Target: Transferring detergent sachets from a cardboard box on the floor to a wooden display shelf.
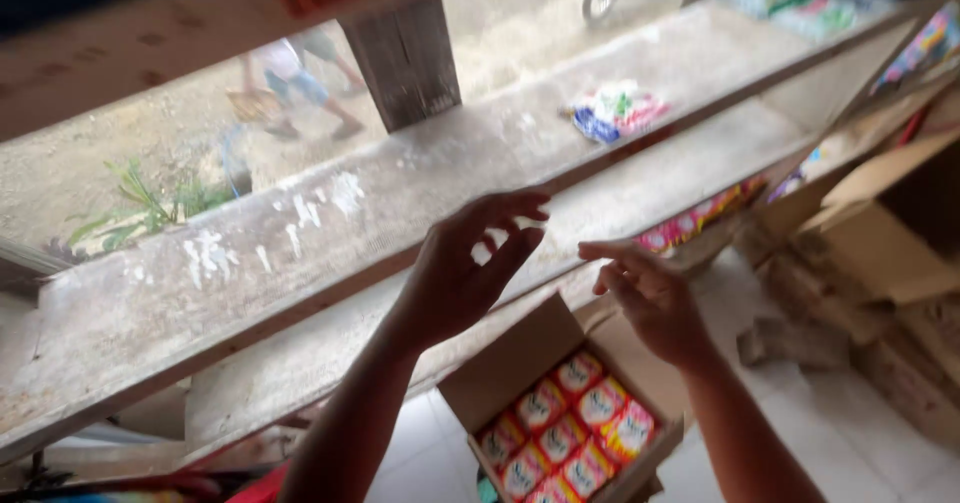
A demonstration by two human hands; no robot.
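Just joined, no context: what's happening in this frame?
A person stands at a wooden shelf with both hands raised and empty. The left hand and right hand hover, fingers spread, in front of the shelf's edge, touching nothing. Below them an open box on the floor holds rows of red and yellow packets. A small pile of sachets lies further along the shelf.

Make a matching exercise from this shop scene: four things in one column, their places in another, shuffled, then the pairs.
Things:
1. open box of red packets
2. loose packets
3. left hand
4. empty carton

Places:
A. on the upper shelf, right of the post
B. on the floor below the hands
C. raised before the shelf edge
D. far right, flaps open

Pairs: 1-B, 2-A, 3-C, 4-D
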